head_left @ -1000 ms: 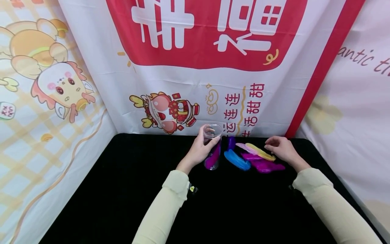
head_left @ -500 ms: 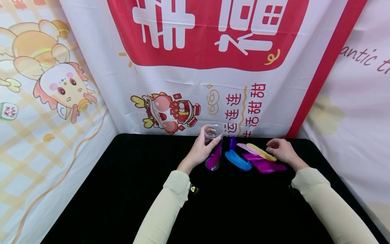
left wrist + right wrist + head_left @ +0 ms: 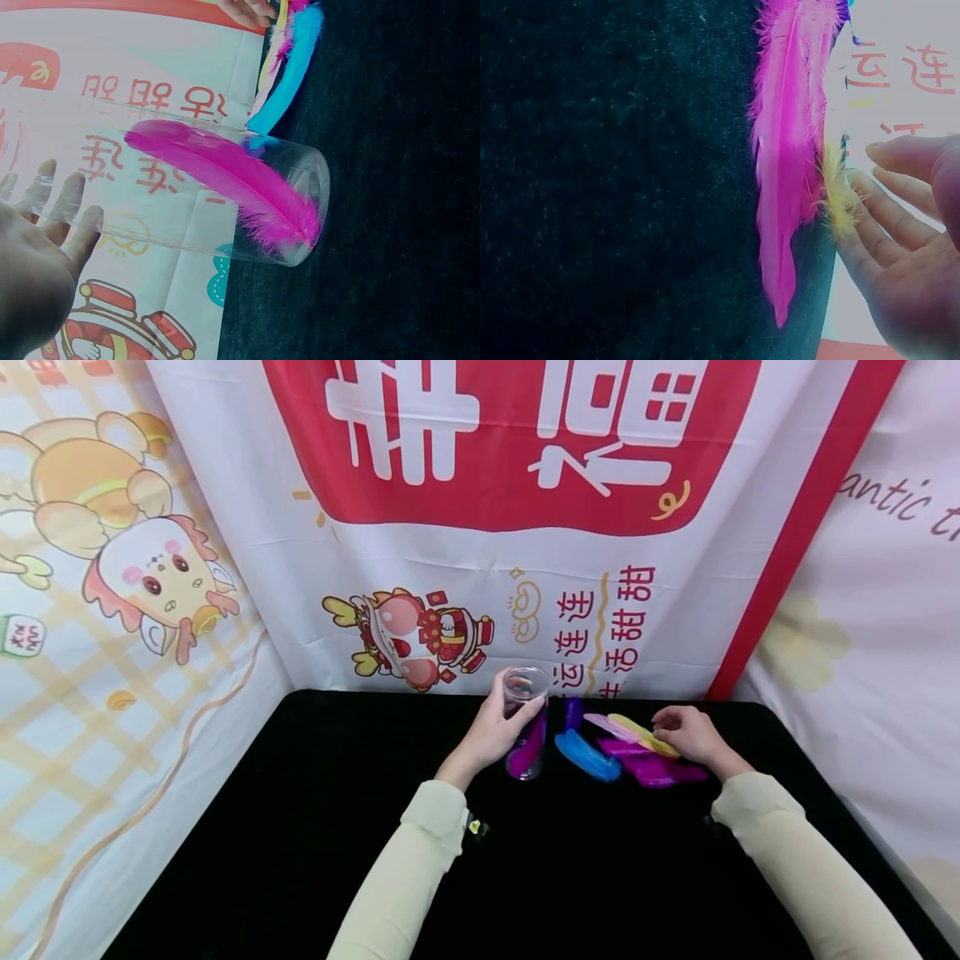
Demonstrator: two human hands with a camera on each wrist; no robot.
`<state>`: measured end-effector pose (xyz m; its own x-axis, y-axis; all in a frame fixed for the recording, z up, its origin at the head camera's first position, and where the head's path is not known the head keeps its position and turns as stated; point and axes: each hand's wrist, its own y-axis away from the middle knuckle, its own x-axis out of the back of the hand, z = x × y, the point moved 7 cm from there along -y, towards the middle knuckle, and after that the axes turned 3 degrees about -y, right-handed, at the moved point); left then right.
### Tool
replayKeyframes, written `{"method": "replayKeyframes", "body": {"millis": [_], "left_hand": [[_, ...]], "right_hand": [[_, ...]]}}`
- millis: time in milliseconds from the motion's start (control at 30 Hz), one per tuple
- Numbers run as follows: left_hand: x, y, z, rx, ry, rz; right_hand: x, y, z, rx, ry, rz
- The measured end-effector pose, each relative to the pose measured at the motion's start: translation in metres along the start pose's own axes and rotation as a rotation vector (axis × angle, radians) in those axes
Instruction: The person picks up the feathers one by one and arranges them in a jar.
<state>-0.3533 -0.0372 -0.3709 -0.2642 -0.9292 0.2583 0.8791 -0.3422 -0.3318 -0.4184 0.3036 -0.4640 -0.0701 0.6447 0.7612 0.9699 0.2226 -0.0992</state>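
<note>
In the head view my left hand (image 3: 486, 733) grips a clear plastic cup (image 3: 527, 693) standing upright near the back of the table. Inside it leans one magenta feather (image 3: 217, 166), seen through the wall in the left wrist view. To the right of the cup lie loose feathers: a purple one (image 3: 573, 713), a blue one (image 3: 588, 756), a pale pink one (image 3: 609, 725), a yellow one (image 3: 643, 737) and magenta ones (image 3: 654, 770). My right hand (image 3: 904, 247) is at the yellow feather's fluffy end, fingertips right at it, thumb apart from the fingers.
A black cloth (image 3: 360, 827) covers the table. Just behind its back edge hangs a white and red printed cloth (image 3: 480, 552). Patterned fabric (image 3: 150, 693) closes the left side, and pale fabric (image 3: 885, 693) the right.
My right hand has lowered slightly toward the yellow feather's end. The left hand keeps its grip on the cup, and the feathers lie as before.
</note>
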Motion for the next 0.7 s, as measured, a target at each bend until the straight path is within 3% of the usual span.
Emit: {"method": "replayKeyframes", "body": {"millis": [700], "left_hand": [[0.001, 0.000, 0.001, 0.004, -0.047, 0.012]], "right_hand": [[-0.008, -0.007, 0.018, -0.090, -0.037, -0.071]]}}
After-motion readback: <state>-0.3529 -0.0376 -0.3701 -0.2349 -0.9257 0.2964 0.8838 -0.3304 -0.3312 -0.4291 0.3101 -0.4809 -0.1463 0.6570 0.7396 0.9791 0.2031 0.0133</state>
